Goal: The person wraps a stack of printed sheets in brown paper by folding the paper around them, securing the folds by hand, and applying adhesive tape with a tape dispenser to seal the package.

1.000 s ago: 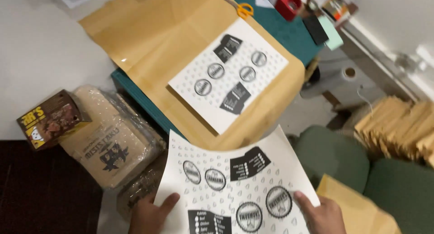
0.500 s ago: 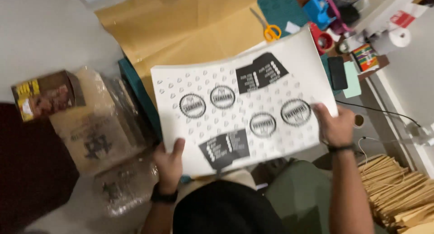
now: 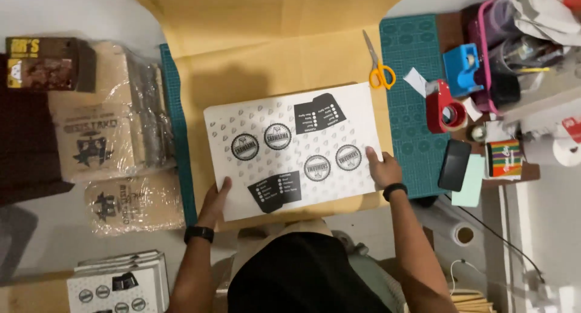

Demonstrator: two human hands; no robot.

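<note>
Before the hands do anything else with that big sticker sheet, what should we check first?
1. Both hands on the printed sheet: ok; left hand grips the near left corner, right hand the right edge.
2. Sheet lying flat on the brown paper: ok, it looks flat.
3. Sheet lined up straight: not ok; it sits tilted.
4. Scissors off the sheet: ok; they lie beyond its far right corner.
5. Red tape dispenser away from the sheet: ok; it stands on the green cutting mat.
</note>
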